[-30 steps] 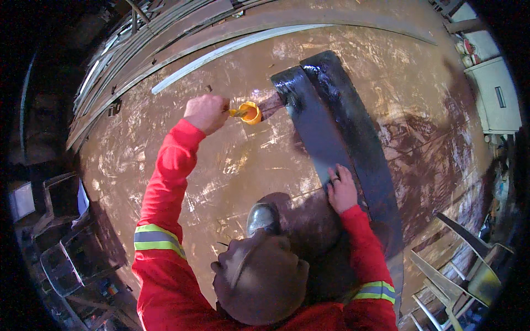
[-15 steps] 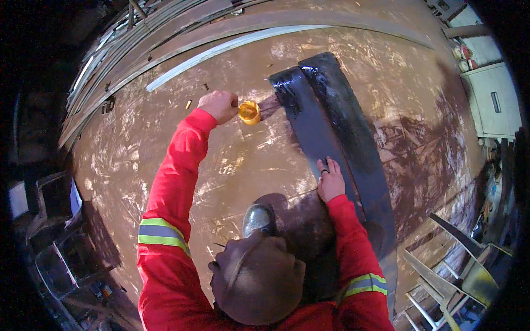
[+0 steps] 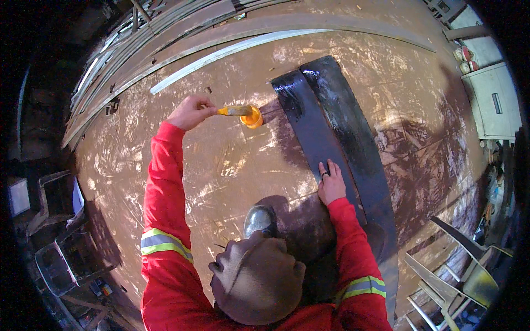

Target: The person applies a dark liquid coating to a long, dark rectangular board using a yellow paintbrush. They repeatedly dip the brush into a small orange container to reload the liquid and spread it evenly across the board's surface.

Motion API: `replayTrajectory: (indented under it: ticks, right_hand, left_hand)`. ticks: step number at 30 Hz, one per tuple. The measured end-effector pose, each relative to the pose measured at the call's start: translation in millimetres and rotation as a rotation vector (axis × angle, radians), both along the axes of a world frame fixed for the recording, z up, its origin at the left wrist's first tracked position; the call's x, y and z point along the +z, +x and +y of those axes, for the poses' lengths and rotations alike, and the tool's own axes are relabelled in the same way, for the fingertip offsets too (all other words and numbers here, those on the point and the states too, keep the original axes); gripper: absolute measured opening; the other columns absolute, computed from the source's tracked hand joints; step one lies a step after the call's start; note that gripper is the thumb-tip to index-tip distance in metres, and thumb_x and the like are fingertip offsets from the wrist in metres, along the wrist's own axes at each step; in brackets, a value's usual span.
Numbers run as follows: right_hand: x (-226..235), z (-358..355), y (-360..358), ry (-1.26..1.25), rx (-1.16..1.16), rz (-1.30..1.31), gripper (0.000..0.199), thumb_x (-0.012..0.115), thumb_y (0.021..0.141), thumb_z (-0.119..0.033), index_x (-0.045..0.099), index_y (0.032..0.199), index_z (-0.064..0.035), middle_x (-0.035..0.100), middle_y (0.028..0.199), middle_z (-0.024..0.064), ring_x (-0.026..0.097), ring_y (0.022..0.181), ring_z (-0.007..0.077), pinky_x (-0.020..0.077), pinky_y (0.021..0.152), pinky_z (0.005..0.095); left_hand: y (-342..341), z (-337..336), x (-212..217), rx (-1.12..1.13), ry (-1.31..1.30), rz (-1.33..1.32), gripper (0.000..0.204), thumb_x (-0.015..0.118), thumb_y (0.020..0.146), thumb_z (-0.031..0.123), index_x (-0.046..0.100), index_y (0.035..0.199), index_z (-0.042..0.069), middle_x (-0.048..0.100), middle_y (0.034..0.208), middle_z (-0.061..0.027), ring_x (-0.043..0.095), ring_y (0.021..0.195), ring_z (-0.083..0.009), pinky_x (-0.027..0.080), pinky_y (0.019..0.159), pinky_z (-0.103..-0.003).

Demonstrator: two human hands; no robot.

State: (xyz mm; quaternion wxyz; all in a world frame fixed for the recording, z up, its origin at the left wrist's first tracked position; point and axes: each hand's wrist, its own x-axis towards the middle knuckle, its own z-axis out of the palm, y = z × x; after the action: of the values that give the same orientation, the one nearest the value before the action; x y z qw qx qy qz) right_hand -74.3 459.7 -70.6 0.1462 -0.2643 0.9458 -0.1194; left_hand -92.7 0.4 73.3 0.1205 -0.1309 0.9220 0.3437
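Observation:
Pinched in the fingers of my left hand (image 3: 190, 112) is a paintbrush (image 3: 237, 111) with a yellow handle, lying nearly level, its bristle end over the rim of a small yellow-orange cup (image 3: 253, 120). The cup stands on the brown floor, with liquid inside. My right hand (image 3: 332, 184) lies with fingers stretched out on a long dark strip (image 3: 312, 135). It wears a dark ring. Close alongside on the right runs a second dark strip (image 3: 345, 110). Both strips look wet and glossy black at their far ends and duller nearer me.
Long metal bars (image 3: 182, 33) are stacked at the far left, with a pale strip (image 3: 232, 51) before them. Chairs (image 3: 461, 270) stand at lower right, a whitish cabinet (image 3: 491, 105) at right, dark frames (image 3: 63, 237) at left. My boot (image 3: 260, 222) is on the floor.
My left hand has moved left and slightly down from beside the cup, drawing the brush out so it now shows tilted over the rim. My right hand stays on the strip.

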Motion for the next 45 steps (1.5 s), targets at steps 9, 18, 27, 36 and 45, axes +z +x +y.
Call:
replayTrajectory:
  ticks: [9,18,27,36,45]
  right_hand:
    - [4,3,-1,0.009,-0.015,-0.04,0.064,0.061,0.075,-0.008,0.047,0.137,-0.0063,0.038,0.143,0.0205,0.036,0.132,0.0379,0.0319,0.111,0.0407]
    - [-3,4,0,-0.02,-0.01,-0.031,0.061,0.062,0.074,-0.01,0.051,0.135,-0.0057,0.039,0.143,0.0197,0.037,0.131,0.0358,0.0331,0.11,0.0413]
    - [-6,5,0,-0.022,0.006,-0.024,0.064,0.065,0.073,-0.011,0.05,0.135,-0.0075,0.04,0.143,0.0199,0.036,0.131,0.0378,0.0329,0.11,0.042]
    - [0,5,1,-0.003,-0.013,-0.061,0.063,0.061,0.075,-0.008,0.048,0.137,-0.0072,0.037,0.145,0.02,0.034,0.134,0.0381,0.0309,0.112,0.0419]
    - [-6,24,0,0.036,0.096,-0.013,0.061,0.057,0.076,-0.01,0.047,0.136,-0.0026,0.035,0.148,0.0169,0.032,0.137,0.0344,0.0308,0.111,0.0435]
  left_hand:
    - [70,19,-23,0.419,0.484,0.055,0.016,0.066,0.09,0.023,0.066,0.089,0.006,0.05,0.059,0.0043,0.039,0.046,-0.0041,0.027,0.041,-0.023]
    - [101,33,-60,0.641,0.454,0.037,0.019,0.067,0.089,0.024,0.064,0.09,0.006,0.047,0.057,0.0042,0.038,0.044,-0.0043,0.025,0.039,-0.023]
    - [95,35,0,0.77,0.735,0.461,0.012,0.059,0.094,0.019,0.061,0.093,0.007,0.043,0.06,0.0046,0.034,0.047,-0.0035,0.023,0.042,-0.021]
    - [73,44,154,0.442,0.788,0.8,0.018,0.05,0.098,0.026,0.052,0.093,0.008,0.038,0.059,0.0038,0.029,0.047,-0.0052,0.023,0.046,-0.023]
    - [42,149,31,0.491,0.898,0.325,0.007,0.058,0.094,0.014,0.061,0.094,0.008,0.046,0.063,0.0044,0.037,0.052,-0.0048,0.029,0.048,-0.022]
